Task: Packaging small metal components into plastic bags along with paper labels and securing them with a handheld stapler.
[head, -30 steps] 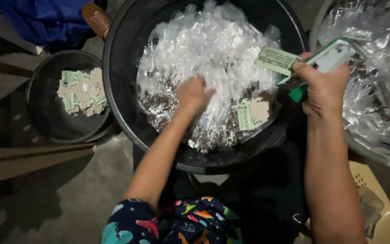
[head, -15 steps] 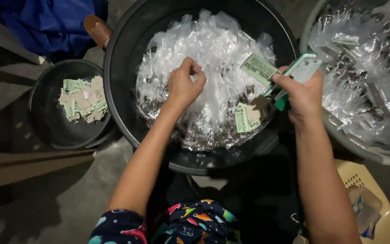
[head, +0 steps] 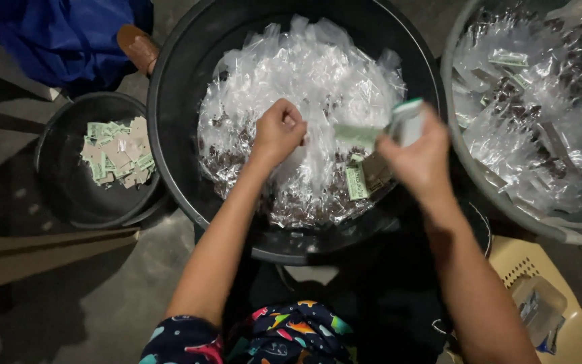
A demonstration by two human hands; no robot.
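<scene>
A large black basin [head: 170, 135] in front of me is heaped with clear plastic packets [head: 304, 81] of dark bits. My left hand [head: 279, 129] is closed on one clear packet [head: 308, 158], lifted above the heap's middle. My right hand [head: 420, 156], blurred, grips a pale green stapler [head: 405, 116] and a green paper label [head: 356, 135] that points toward the left hand. The two hands are a short gap apart. More green labels [head: 357, 182] lie on the heap below the right hand.
A small black bowl [head: 62, 195] at the left holds several green and tan paper labels [head: 117, 152]. A grey basin [head: 500, 195] at the right holds more clear packets. A blue cloth [head: 55, 40] and a brown shoe [head: 138, 46] lie at the top left. A yellow basket [head: 527, 263] sits at the bottom right.
My left hand rose from the heap, closed on a packet and drew it up. My right hand moved left with the stapler and label, toward the left hand.
</scene>
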